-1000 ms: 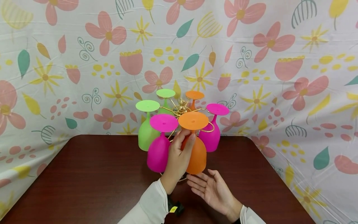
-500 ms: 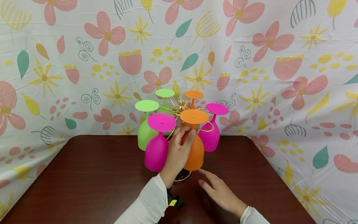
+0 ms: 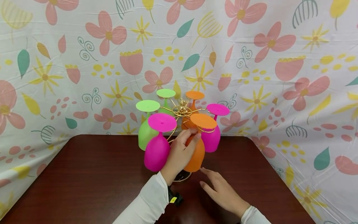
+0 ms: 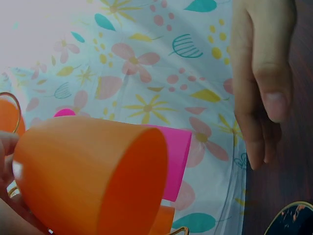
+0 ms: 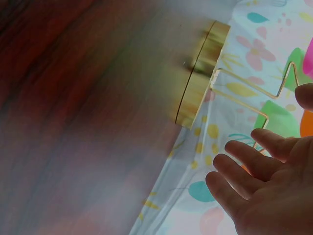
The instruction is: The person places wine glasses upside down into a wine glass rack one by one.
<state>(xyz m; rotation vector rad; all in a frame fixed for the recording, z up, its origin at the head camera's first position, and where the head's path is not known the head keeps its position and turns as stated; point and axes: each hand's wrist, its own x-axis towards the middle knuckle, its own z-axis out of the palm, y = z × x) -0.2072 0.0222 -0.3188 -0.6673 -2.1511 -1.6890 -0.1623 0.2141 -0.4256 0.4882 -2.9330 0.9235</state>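
Note:
My left hand (image 3: 180, 152) grips an orange plastic goblet (image 3: 198, 155), upside down, around the top of its bowl and stem. The goblet tilts, its foot (image 3: 203, 120) leaning right over a ring of the gold wire glass rack (image 3: 183, 109). Whether the stem sits inside that ring is hidden by the foot. In the left wrist view the goblet's open mouth (image 4: 134, 191) shows. Below and right of the goblet is my right hand (image 3: 223, 193), fingers extended, near its rim; it holds nothing. The right wrist view shows the right hand (image 5: 274, 181) with fingers spread beside the rack's wires.
Around the rack hang a front magenta goblet (image 3: 157, 152), a right magenta goblet (image 3: 211, 140), two green goblets, the nearer green goblet (image 3: 146, 133) at left, and a rear orange goblet (image 3: 195, 95). The rack's round base (image 3: 183, 175) stands on the dark wooden table (image 3: 92, 174).
The held goblet's foot has moved right, toward the ring, and the goblet now leans more. My right hand has turned from palm up to palm down and shifted slightly right.

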